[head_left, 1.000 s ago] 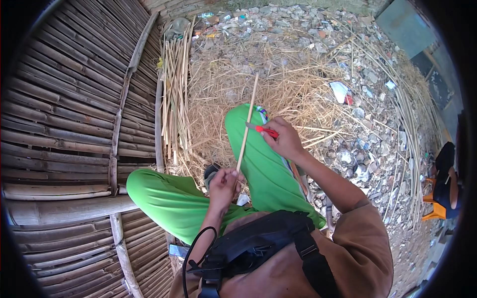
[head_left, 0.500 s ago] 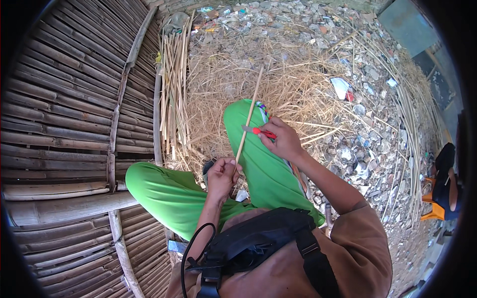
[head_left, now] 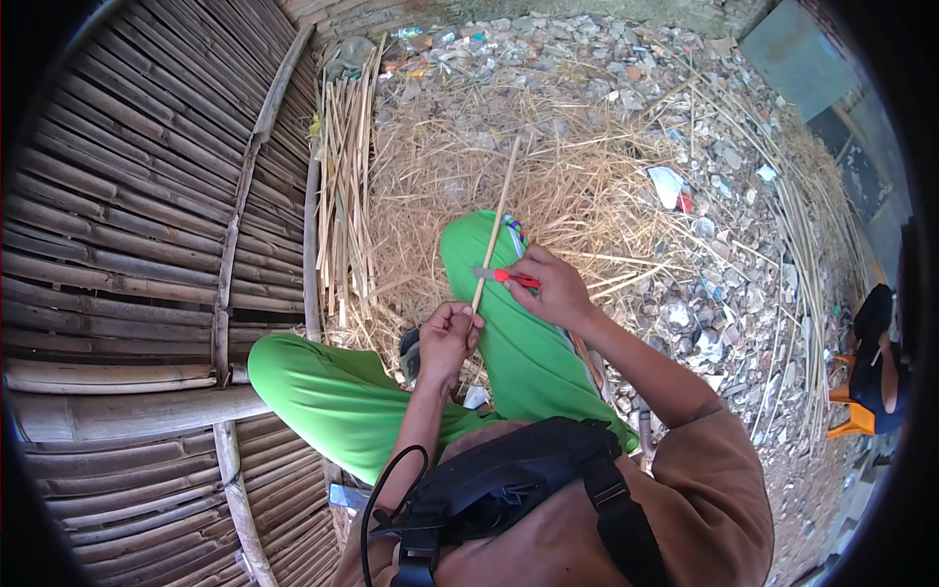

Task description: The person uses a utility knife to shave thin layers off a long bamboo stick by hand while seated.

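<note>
A thin, pale bamboo strip slants up and away over my raised knee in green trousers. Its near end is pinched in the closed fingers of my left hand. My right hand is closed round the red handle of a utility knife. The knife's short grey blade lies across the strip, a little beyond my left fingers. Whether the edge bites into the strip is too small to tell.
Left of me stands a slatted bamboo wall. A bundle of split bamboo strips leans beside it. Straw-like shavings and rubble cover the ground. At the far right a person sits on an orange chair.
My right hand and the knife have shifted slightly down and nearer to my left hand. My left hand has moved a little to the right, and the strip stands slightly lower.
</note>
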The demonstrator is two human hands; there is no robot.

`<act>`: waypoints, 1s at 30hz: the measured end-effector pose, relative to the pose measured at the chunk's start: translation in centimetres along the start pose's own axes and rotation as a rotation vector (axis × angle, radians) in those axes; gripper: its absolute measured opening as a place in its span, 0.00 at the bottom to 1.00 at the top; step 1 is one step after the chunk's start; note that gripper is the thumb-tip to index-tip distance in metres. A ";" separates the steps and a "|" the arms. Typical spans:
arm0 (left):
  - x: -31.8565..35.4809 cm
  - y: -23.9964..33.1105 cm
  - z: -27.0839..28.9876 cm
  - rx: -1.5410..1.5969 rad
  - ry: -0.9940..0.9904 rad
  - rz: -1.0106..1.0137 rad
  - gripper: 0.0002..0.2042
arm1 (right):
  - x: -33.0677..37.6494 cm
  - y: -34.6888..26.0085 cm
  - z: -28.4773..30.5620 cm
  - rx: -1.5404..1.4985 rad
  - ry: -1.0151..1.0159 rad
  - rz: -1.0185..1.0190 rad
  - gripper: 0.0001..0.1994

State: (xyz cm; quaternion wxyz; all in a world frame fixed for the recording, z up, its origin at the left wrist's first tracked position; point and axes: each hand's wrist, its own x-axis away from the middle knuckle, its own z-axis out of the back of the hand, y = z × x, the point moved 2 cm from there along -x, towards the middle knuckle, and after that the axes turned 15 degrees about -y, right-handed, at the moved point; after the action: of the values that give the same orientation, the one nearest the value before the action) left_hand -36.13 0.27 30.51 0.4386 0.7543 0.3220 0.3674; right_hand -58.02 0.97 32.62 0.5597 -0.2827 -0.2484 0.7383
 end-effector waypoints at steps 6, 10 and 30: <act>2.2 -0.6 0.7 0.002 0.002 0.058 0.04 | 0.8 0.3 -0.2 -0.023 0.060 -0.050 0.07; 5.6 -0.7 1.8 -0.067 0.029 0.082 0.05 | 0.7 0.6 -0.2 -0.041 0.066 -0.071 0.07; 23.8 2.3 6.0 -0.019 0.109 0.226 0.05 | 0.9 0.9 0.2 -0.051 0.144 -0.081 0.08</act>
State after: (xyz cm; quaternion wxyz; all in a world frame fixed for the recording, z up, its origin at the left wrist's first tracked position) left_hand -18.27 16.04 36.96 0.3833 0.7604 0.2549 0.4581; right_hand -58.99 1.61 32.03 0.5982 -0.3390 -0.2374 0.6862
